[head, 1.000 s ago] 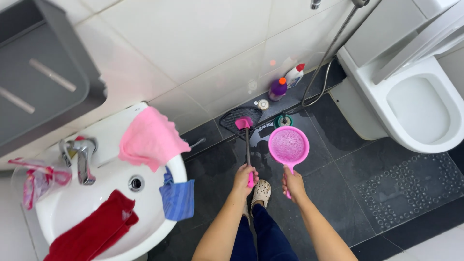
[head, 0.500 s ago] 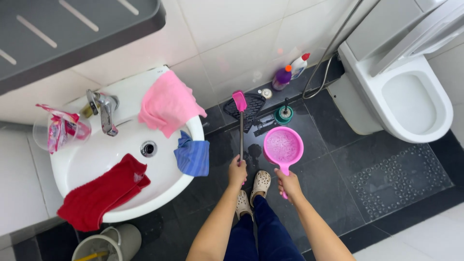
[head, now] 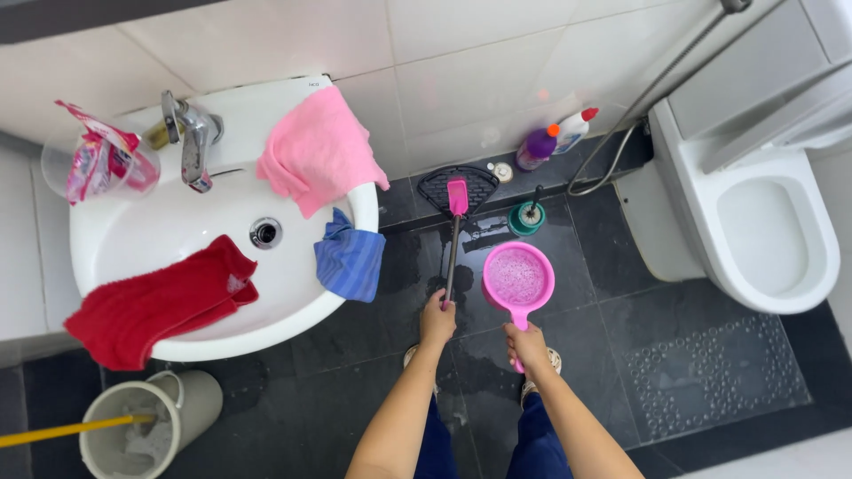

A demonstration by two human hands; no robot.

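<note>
Left hand (head: 437, 321) is gripping the brush (head: 455, 232) handle, fingers wrapped tight; the pink brush head is resting on the dark floor (head: 710, 310) at the wall base, over a black mesh piece (head: 437, 187). Right hand (head: 525, 341) is clasping the pink scoop (head: 518, 279), soapy water inside, held low beside the brush. Sink (head: 133, 239) is crowding the left, draped with a pink cloth (head: 318, 151), blue cloth (head: 349, 260) and red towel (head: 155, 302). Toilet (head: 763, 222) is sitting right, bottles (head: 555, 140) and a teal holder (head: 528, 217) by the wall, bucket (head: 133, 435) lower left.

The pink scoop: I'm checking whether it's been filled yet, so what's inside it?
The pink scoop, held by its handle in the right hand, holds pale, foamy-looking liquid covering its bottom. How deep it is cannot be told from above.
</note>
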